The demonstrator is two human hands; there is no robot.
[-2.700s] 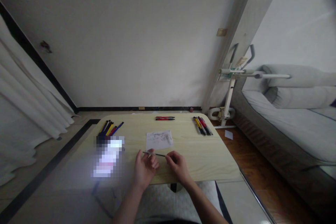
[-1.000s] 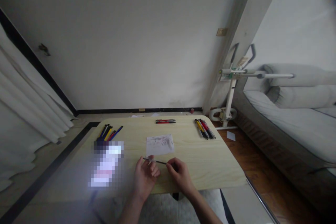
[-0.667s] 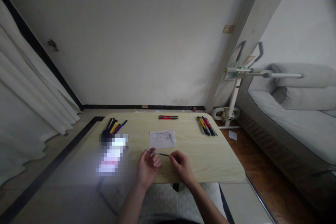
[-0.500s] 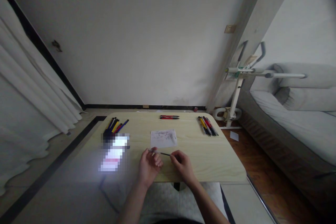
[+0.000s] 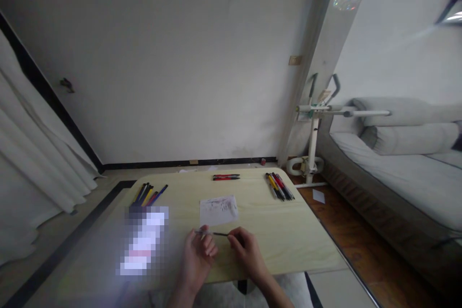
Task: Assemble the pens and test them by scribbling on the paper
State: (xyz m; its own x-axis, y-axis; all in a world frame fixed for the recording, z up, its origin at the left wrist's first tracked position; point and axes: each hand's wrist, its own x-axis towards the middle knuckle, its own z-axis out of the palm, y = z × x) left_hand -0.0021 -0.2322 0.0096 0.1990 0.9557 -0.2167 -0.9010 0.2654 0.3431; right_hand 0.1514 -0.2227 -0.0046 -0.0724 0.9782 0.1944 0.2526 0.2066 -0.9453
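Note:
Between my two hands stretches a thin pen (image 5: 220, 234), pale at its left part and dark along its right part. My left hand (image 5: 198, 255), palm turned up with the fingers curled, grips the pale part. At the other end, my right hand (image 5: 247, 252) pinches the dark tip between thumb and fingers. Just beyond them lies a white sheet of paper (image 5: 218, 212) with dark scribbles. Whether the dark part is a separate refill is too small to tell.
Several pens (image 5: 146, 195) lie at the table's left, behind a bright pixelated patch (image 5: 144, 240). Two red-and-black pens (image 5: 226, 177) rest at the far edge, and more pens (image 5: 279, 186) at the far right. Beyond the wooden table (image 5: 288, 245) stand exercise equipment (image 5: 312, 144) and a sofa (image 5: 397, 168).
The camera view has shifted up and to the right, so the table and hands appear lower and further left. Both hands keep nearly the same hold on the pen.

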